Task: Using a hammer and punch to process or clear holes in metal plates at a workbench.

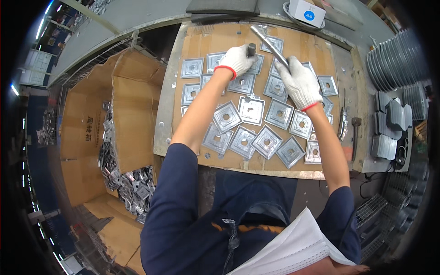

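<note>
White knit gloves with red cuffs cover both hands. My left hand (234,62) is closed around a short dark cylindrical piece (251,49), upright over the square metal plates at the back of the cardboard-covered worktop (201,39). To its right, my right hand (300,85) grips a shiny metal rod (267,42) by its lower end; the rod slants up and to the left. Many square grey metal plates (279,113) with raised rims and a central hole lie about the board, some overlapping. Part of the plates is hidden under my hands and forearms.
Left of the bench stands a large cardboard box (87,137) with a heap of metal pieces (137,188). A hammer (355,133) lies at the right edge. Stacked metal discs (394,59) and plates (384,146) stand farther right. A white box (306,13) sits at the back.
</note>
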Motion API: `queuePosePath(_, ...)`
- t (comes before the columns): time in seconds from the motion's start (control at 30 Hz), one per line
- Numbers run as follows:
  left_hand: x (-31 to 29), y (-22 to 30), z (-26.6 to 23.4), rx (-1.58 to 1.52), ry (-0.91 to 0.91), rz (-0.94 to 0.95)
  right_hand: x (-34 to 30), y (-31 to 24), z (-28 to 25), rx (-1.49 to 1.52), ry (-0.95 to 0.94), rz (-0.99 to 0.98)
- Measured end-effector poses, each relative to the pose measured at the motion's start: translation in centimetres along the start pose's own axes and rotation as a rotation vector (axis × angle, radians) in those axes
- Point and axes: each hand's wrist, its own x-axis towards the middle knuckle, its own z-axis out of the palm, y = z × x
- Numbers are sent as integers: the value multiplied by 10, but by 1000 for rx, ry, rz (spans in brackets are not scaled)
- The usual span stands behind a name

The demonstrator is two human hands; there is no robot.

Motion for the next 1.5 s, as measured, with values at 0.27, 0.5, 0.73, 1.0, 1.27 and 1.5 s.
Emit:
queuePosePath(0.27, -14, 37, -24, -277, 45, -130, -32, 72, 56, -32, -31, 55)
queuePosePath(0.5, -15, 35, -26, -190, 71, -56, -36, 76, 64, 118, 91, 13)
queuePosePath(0.73, -12, 37, -31, -128, 32, -77, -26, 80, 72, -1, -51, 74)
queuePosePath(1.0, -20, 51, -26, 48, -23, 113, 54, 64, 50, -208, -100, -81)
queuePosePath(1.27, -21, 13, -57, -117, 104, -129, 3, 71, 7, 83, 28, 76)
queuePosePath(1.5, -49, -17, -84, -121, 204, -307, -19, 109, 19, 69, -46, 94)
